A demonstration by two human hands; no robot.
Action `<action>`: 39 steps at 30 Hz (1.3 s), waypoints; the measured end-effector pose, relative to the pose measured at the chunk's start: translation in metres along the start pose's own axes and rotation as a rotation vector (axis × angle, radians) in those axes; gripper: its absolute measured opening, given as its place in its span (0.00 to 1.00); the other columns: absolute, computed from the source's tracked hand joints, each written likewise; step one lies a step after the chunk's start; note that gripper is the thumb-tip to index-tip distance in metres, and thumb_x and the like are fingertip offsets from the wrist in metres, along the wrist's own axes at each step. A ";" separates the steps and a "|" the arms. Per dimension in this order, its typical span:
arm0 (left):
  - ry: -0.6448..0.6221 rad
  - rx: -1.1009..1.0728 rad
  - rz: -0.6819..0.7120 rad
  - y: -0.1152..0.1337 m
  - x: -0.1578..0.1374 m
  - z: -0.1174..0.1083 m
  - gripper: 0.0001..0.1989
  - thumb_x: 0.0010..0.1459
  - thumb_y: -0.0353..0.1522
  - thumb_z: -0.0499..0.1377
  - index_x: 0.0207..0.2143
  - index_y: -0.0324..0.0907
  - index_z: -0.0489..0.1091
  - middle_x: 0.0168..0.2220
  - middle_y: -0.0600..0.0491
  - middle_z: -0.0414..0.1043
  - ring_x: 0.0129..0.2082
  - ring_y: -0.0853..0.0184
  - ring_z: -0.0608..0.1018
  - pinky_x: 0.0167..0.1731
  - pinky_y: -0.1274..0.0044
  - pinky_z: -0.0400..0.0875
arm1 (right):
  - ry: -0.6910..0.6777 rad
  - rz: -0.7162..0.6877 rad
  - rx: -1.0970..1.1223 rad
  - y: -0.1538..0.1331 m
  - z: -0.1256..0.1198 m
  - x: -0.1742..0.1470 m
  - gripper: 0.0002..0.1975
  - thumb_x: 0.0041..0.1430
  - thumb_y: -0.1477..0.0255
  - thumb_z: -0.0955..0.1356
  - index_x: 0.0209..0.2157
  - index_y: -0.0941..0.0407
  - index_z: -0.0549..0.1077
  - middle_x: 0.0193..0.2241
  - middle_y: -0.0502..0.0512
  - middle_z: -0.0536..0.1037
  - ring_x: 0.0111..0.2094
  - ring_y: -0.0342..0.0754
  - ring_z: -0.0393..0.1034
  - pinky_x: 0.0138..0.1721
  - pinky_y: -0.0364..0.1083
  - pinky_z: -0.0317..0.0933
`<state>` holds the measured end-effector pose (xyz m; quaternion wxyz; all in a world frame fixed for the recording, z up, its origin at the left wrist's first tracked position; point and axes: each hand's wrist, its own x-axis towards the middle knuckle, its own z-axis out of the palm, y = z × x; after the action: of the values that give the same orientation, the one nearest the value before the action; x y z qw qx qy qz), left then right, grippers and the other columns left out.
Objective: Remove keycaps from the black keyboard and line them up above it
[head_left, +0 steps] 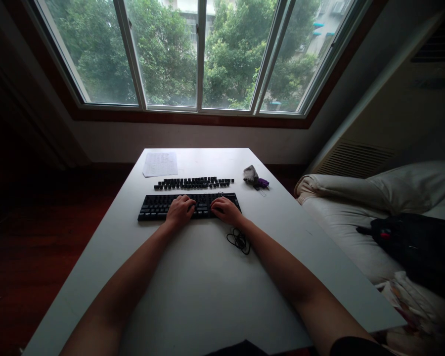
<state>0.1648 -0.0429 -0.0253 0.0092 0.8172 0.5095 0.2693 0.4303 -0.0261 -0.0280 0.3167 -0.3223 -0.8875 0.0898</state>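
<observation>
A black keyboard (156, 207) lies across the white table in front of me. My left hand (180, 211) rests on its middle keys, palm down, fingers bent and a little apart, with nothing visible in them. Just to the right, my right hand (227, 210) has its fingertips drawn together low over the keyboard's right part. Whatever those fingers may hold is too small or hidden to make out. Behind the keyboard, loose black keycaps (193, 183) stand in uneven rows. A coiled black cable (239, 241) lies beside my right wrist.
The white table (207, 287) carries a printed sheet of paper (160, 164) at its far left. A grey cloth-like item (250, 174) and a small purple item (263, 183) lie at the right. A light-covered couch or bed (341, 217) holds a dark bag (419, 242).
</observation>
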 end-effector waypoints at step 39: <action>0.007 0.001 0.003 -0.001 0.000 0.001 0.11 0.64 0.35 0.56 0.45 0.47 0.76 0.43 0.49 0.73 0.45 0.58 0.72 0.47 0.67 0.66 | 0.005 -0.015 0.005 0.002 0.000 0.000 0.03 0.62 0.72 0.69 0.35 0.53 0.77 0.42 0.55 0.79 0.43 0.51 0.70 0.48 0.53 0.64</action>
<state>0.1645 -0.0422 -0.0266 0.0067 0.8171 0.5083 0.2719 0.4311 -0.0250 -0.0291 0.3203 -0.3150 -0.8890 0.0888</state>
